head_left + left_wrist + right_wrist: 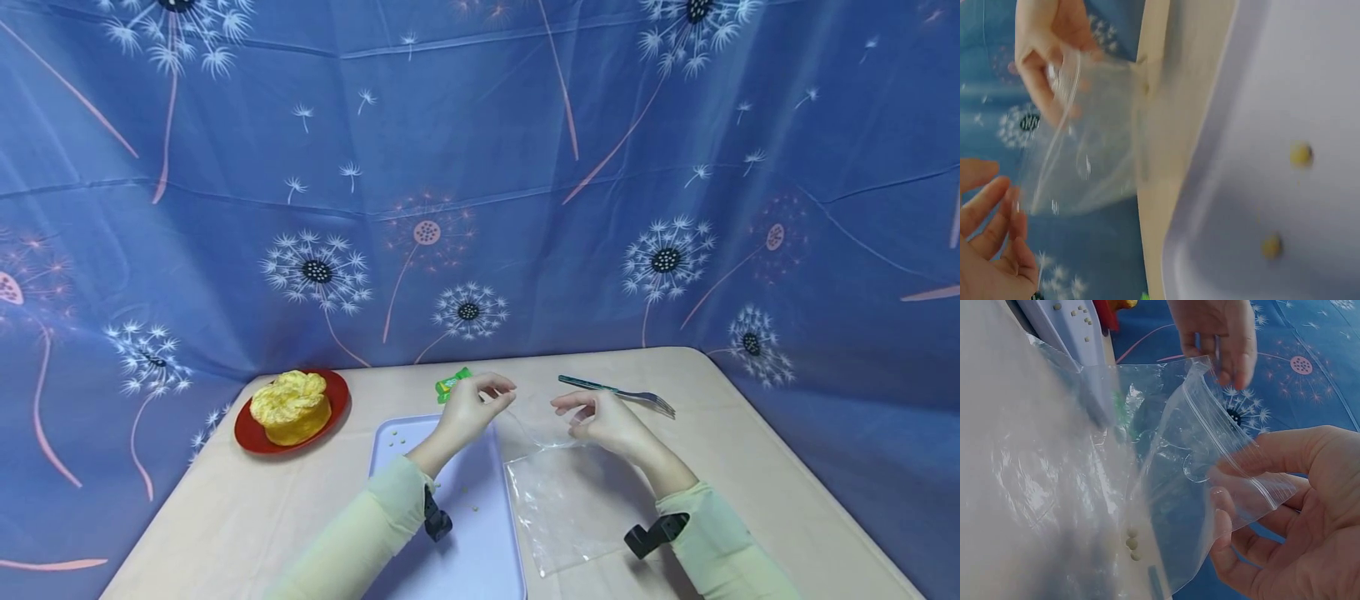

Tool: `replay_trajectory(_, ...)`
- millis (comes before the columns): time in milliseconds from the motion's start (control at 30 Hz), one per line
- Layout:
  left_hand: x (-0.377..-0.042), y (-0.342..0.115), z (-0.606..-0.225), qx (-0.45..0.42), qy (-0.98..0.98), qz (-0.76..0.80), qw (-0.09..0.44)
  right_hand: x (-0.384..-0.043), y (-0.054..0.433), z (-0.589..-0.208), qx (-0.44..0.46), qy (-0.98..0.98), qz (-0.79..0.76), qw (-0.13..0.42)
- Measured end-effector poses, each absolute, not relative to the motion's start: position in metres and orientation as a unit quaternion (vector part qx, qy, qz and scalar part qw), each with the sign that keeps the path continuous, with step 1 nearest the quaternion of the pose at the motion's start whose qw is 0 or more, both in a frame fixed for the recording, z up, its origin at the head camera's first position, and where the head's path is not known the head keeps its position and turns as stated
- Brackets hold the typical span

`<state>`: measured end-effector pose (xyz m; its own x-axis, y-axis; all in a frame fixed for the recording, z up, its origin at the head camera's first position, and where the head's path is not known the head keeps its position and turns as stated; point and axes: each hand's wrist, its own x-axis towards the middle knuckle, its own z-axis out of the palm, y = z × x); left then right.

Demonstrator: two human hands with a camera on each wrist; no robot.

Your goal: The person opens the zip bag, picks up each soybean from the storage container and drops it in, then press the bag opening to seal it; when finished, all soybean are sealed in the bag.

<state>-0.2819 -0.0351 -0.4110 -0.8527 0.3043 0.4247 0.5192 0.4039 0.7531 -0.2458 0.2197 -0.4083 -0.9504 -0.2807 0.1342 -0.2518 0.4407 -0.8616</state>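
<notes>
A clear zip-lock bag (570, 508) hangs between my hands over the table, its zip edge (1229, 437) uppermost. My right hand (611, 421) grips that edge, with the thumb on one side of the film and fingers behind. At the opposite corner, my left hand (472, 408) pinches the bag with its fingertips (1015, 200). Several small round yellowish beans (1133, 544) show through the bag's film. More beans (1301, 154) lie scattered on the lilac tray (506, 533) under my left forearm.
A red plate (341, 408) bearing a yellow cake-like bun (292, 408) stands at the back left. A green wrapped packet (450, 386) lies behind the tray. At the back right is a fork (615, 392) with a dark green handle. A blue patterned cloth (480, 167) hangs behind the table.
</notes>
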Motion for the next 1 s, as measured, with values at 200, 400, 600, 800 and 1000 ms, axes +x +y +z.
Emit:
replay_trajectory(200, -0.29, -0.075, -0.411, -0.188, -0.837, -0.5, 0.119, -0.244, 0.219, -0.409, -0.152, 0.843, -0.516, 0.017)
replay_trajectory(400, -0.3, -0.12, -0.422, -0.126, -0.863, -0.477, 0.113, -0.245, 0.221, -0.409, -0.152, 0.85, -0.504, 0.015)
replay_trajectory(600, -0.304, -0.154, -0.441, -0.075, -0.897, -0.424, 0.098, -0.246, 0.221, -0.41, -0.146, 0.856, -0.495, 0.018)
replay_trajectory(800, -0.305, -0.174, -0.451, -0.041, -0.921, -0.377, 0.092, -0.246, 0.219, -0.409, -0.146, 0.851, -0.504, 0.024)
replay_trajectory(1000, -0.304, -0.18, -0.455, -0.007, -0.934, -0.351, 0.062, -0.247, 0.219, -0.412, -0.15, 0.848, -0.508, 0.02)
